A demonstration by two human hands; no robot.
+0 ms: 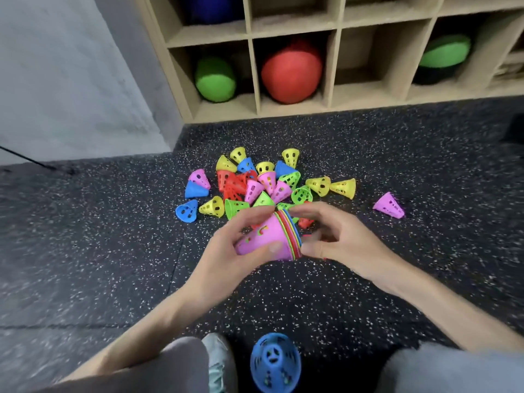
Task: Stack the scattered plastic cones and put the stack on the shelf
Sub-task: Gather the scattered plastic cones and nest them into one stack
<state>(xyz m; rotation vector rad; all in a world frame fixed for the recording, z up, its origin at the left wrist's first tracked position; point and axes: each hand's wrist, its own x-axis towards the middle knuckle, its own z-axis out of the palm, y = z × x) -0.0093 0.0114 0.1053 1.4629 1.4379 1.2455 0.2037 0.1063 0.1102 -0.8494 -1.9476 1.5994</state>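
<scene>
Both hands [286, 236] grip the stack [269, 239], seemingly over loose cones [255, 182].

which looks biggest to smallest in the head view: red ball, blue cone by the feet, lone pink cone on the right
1. red ball
2. blue cone, though it is nearest the camera, so its true size is unsure
3. lone pink cone
</scene>
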